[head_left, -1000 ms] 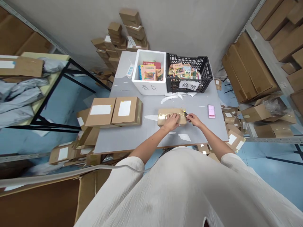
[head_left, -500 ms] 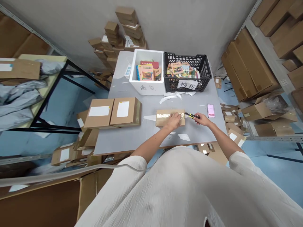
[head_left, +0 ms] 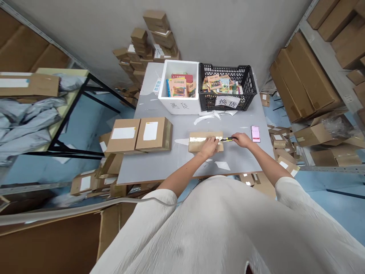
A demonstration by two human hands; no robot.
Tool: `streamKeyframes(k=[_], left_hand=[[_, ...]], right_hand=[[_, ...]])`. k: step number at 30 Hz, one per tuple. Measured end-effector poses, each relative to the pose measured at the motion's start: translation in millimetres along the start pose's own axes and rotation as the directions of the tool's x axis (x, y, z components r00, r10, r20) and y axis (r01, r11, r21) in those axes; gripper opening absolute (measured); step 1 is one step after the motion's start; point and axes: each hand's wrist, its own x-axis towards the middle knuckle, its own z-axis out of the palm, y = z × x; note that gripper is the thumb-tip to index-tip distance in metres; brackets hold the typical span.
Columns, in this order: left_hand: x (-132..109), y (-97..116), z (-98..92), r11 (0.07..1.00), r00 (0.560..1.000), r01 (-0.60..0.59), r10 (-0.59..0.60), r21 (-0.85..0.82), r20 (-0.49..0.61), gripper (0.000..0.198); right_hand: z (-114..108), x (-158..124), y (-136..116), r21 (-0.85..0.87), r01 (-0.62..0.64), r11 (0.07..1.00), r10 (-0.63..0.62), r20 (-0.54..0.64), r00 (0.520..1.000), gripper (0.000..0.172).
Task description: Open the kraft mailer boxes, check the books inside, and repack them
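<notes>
A small cardboard box (head_left: 196, 147) with shiny tape along its top lies on the grey table. My left hand (head_left: 209, 146) holds it down near its right end, fingers bent against the top by the tape. From the right, my right hand (head_left: 242, 140) is closed around a black and yellow box cutter (head_left: 228, 139). The cutter's tip points left and meets the right end of the box, close to my left fingertips. Whether the blade is in the tape is too small to tell.
Two larger boxes (head_left: 154, 139) stand on the left of the table (head_left: 148, 167). Behind are a white foam bin (head_left: 178, 106) and a black crate (head_left: 242, 104), both with books. A phone (head_left: 255, 134) lies at right; paper scraps (head_left: 222, 165) lie near the front edge.
My right hand has turned the box cutter more level and brought its tip left to the box's end. My left hand stays on the box. The view has shifted slightly.
</notes>
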Motion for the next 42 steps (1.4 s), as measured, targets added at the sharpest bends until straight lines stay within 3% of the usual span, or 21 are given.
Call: streamKeyframes(k=[8,13,20,24,27,32,37,42], left_hand=[[2,-1,3.1,1.0,1.0,-0.011,0.011,0.012,-0.017,0.055],[4,-2,4.3,0.999,1.0,0.001,-0.001,0.036,0.006,0.055],[3,-2,5.1,1.0,1.0,-0.006,0.007,0.011,-0.027,0.053],[3,-1,6.3,1.0,0.999,0.002,-0.002,0.007,-0.051,0.055],[0,-3,7.7,1.0,0.998,-0.017,0.017,0.001,-0.059,0.06],[-4,-11,9.0,0.99,0.988,-0.015,-0.006,-0.14,-0.155,0.067],[5,-14,5.1,0.976,0.961,0.055,-0.109,-0.211,-0.254,0.057],[17,-14,6.2,0.977,0.966,0.111,-0.149,-0.181,-0.209,0.066]], right_hand=[[-5,19,-13,-0.102,0.046,0.994,-0.046,0.0,0.999,0.029],[-10,13,-7,0.157,-0.091,0.983,0.061,0.182,0.981,0.021],[-5,-7,-1,0.377,-0.198,0.905,0.085,0.297,0.951,0.037],[7,-18,1,0.457,-0.202,0.866,0.096,0.244,0.965,0.04],[16,-23,1,0.53,-0.253,0.809,0.177,0.191,0.966,0.04],[22,-29,-1,0.67,-0.245,0.701,0.25,0.09,0.964,0.039],[21,-41,-8,0.562,-0.162,0.811,0.221,-0.039,0.974,0.045],[25,-51,-14,0.266,-0.017,0.964,0.056,-0.141,0.988,0.043]])
